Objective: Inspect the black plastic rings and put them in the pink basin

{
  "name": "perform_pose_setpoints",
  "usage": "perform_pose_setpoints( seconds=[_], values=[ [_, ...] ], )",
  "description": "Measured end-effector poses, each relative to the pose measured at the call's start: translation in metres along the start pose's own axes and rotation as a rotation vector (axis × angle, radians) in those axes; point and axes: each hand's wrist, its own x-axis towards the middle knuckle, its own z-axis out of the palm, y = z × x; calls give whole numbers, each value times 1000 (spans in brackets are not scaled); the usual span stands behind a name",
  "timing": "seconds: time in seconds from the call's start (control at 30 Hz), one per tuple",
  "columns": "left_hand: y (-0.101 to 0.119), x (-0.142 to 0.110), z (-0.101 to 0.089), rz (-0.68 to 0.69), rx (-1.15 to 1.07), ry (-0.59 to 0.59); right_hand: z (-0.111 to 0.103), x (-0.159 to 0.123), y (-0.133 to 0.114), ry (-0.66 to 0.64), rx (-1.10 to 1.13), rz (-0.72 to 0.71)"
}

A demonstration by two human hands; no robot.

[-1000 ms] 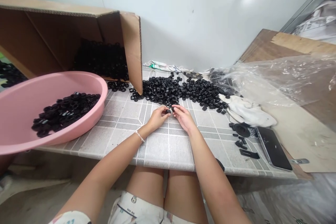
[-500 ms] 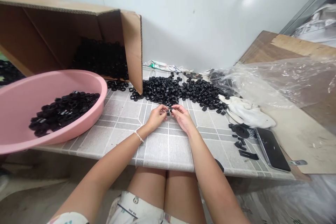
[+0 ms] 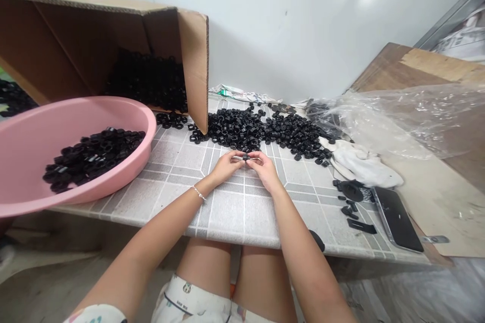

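Altogether, one pink basin [image 3: 26, 151], one cardboard box [image 3: 197, 63] and one phone [image 3: 398, 219] flanked a heap [image 3: 235, 128] of black parts too crowded to count. Just in front of it, over the table [image 3: 242, 212], the left hand [image 3: 226, 167] and the right hand [image 3: 267, 169] gripped one small black piece [image 3: 246, 157] between closed fingertips. It looked compact and faintly glossy, its exact shape too small to tell.

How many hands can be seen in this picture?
2: the left hand and the right hand, both holding a small black part in front of the black pile.
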Motion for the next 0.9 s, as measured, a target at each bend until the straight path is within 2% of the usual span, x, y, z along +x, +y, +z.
perform_pose_setpoints(
  seconds=[0.3, 0.43, 0.57, 0.73, 0.9],
  values=[
    [-1, 1, -1, -33, -16, 0, -1, 0, 0, -35, 41, 52],
    [-3, 0, -2, -30, 42, 10, -1, 1, 2, -42, 41, 76],
    [-5, -1, -2, -8, 23, -30, -2, 0, 4, -52, 50, 88],
    [-4, -2, -1, -26, -28, -57, -4, -1, 5, -90, 2, 55],
    [2, -3, -1, -96, -130, -60, 0, -3, 1, -36, -59, 17]
  ],
)
